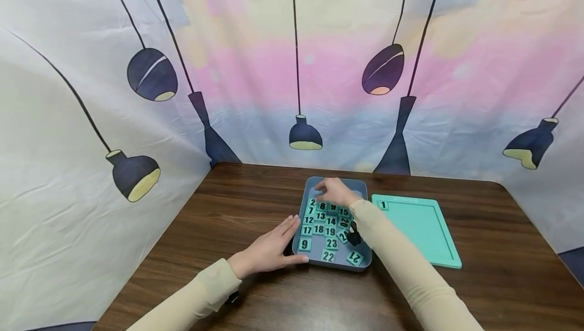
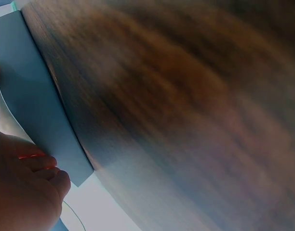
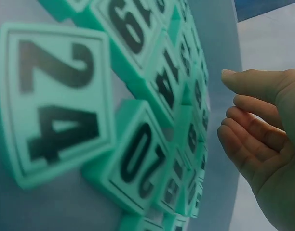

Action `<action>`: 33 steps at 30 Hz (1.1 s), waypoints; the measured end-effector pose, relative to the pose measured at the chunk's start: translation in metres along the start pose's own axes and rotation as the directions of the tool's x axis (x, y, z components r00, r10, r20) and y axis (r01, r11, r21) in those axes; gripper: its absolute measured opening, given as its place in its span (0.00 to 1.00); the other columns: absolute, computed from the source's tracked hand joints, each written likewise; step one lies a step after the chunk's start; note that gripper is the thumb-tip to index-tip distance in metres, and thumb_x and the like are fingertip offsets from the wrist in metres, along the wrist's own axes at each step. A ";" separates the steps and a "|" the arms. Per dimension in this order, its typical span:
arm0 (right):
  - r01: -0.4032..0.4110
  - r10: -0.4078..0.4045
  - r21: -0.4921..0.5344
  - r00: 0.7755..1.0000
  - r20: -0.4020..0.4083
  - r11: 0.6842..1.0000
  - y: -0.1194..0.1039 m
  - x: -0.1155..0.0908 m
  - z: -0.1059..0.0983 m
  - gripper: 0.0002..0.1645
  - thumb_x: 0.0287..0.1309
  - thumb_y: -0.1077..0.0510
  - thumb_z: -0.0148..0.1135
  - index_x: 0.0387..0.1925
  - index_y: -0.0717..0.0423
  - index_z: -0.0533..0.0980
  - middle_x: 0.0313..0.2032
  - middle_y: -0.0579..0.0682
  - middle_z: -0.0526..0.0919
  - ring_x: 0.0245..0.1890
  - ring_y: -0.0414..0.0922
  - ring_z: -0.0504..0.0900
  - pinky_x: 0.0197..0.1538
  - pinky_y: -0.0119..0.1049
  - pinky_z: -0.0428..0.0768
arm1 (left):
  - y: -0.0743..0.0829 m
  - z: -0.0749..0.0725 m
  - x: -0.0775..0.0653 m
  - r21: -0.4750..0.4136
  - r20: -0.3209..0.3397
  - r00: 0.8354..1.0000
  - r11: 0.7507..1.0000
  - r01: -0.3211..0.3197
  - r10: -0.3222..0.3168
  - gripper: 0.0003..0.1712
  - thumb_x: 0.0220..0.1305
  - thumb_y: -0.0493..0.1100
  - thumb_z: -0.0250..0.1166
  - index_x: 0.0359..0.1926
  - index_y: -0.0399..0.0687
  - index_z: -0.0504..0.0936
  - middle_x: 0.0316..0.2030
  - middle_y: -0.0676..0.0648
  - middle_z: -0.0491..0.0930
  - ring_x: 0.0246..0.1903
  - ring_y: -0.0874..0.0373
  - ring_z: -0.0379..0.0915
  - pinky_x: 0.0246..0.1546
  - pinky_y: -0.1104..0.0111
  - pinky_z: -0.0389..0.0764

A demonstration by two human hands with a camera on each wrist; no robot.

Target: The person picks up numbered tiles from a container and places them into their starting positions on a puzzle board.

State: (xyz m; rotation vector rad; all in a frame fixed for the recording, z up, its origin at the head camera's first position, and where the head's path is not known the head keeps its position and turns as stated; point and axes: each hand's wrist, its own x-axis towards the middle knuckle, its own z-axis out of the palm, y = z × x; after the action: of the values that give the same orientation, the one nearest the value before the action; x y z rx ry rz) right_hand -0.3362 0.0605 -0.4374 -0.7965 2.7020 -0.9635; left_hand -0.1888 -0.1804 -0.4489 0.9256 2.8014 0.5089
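My left hand (image 1: 269, 247) rests along the left side of a blue-grey tray (image 1: 318, 247), fingers straight and thumb at its front corner. In the left wrist view its fingers touch the tray's outer wall (image 2: 44, 106). Over the tray's far end is my right hand (image 1: 336, 192), its fingers loosely bent; the right wrist view shows nothing between them. Green number tiles fill much of the tray, mostly in rows. A 24 tile (image 3: 53, 106) and a 20 tile (image 3: 138, 161) lie askew nearest the right wrist camera. My right hand hides some far tiles.
To the tray's right lies a flat mint-green board (image 1: 415, 229) with a raised rim. One tile marked 1 (image 1: 383, 205) sits in its far left corner. Everything stands on a dark wooden table (image 1: 246, 194); a cloth printed with lamps (image 1: 305, 136) hangs behind.
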 end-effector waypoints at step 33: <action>0.061 -0.051 -0.154 0.996 0.071 0.986 0.004 0.009 0.014 0.20 0.66 0.55 0.66 0.56 0.62 0.82 0.57 0.59 0.82 0.60 0.56 0.77 0.60 0.51 0.77 | 0.000 0.001 0.002 0.036 -0.003 1.000 0.999 -0.001 0.001 0.59 0.65 0.77 0.53 0.80 0.44 0.48 0.79 0.42 0.46 0.78 0.52 0.39 0.70 0.55 0.62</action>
State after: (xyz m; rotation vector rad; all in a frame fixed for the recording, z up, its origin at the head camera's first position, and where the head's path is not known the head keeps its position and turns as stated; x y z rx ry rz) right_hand -0.3415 0.0512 -0.4505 -0.9210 2.7356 -0.7286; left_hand -0.1900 -0.1792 -0.4496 0.9339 2.8213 0.4623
